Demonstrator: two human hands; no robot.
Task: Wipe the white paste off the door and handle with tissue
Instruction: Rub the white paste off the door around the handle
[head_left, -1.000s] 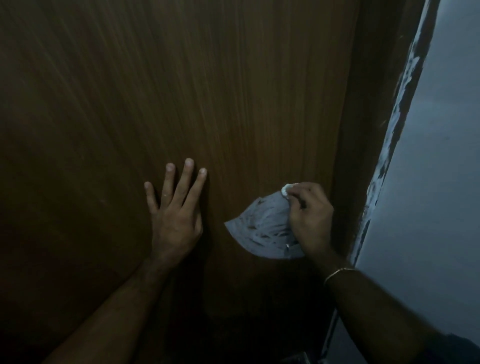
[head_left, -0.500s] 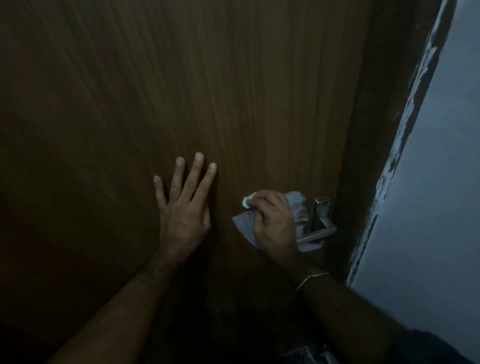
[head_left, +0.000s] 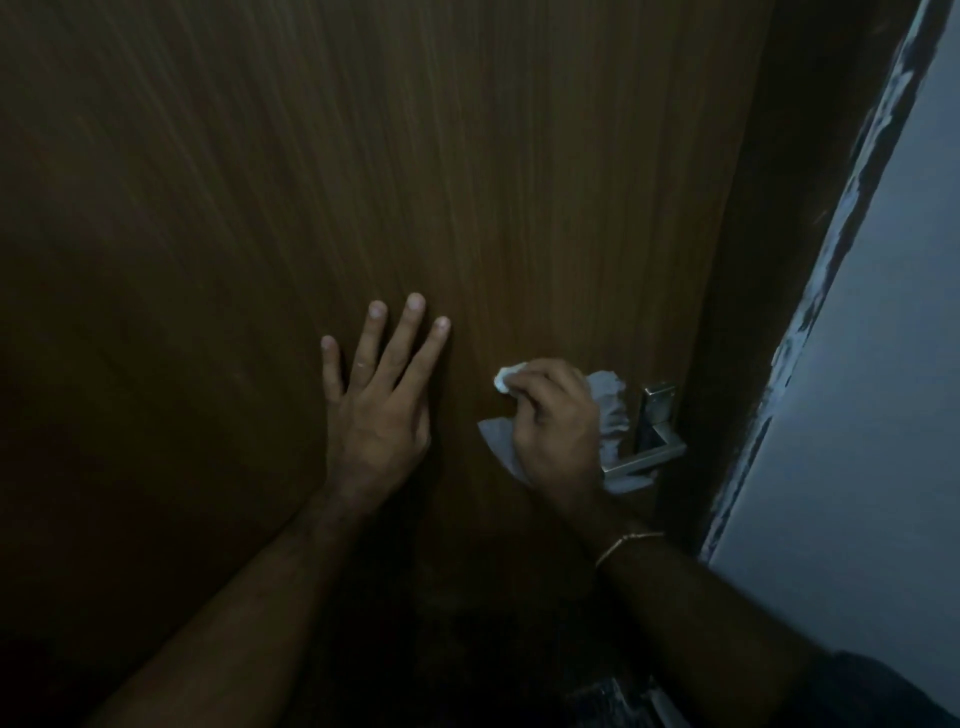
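Head: left hand (head_left: 376, 415) flat on door (head_left: 467, 182)

You've got no readable text, label, brand or number anywhere here; the view is too dim.

Thin gold bracelet (head_left: 626, 542), dark sleeve (head_left: 872, 686)

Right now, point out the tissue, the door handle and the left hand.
tissue (head_left: 612, 410): head view, on the crumpled part right of the knuckles.
door handle (head_left: 649, 457): head view, on the metal lever bar.
left hand (head_left: 376, 421): head view, on the back of the hand, flat on the door.
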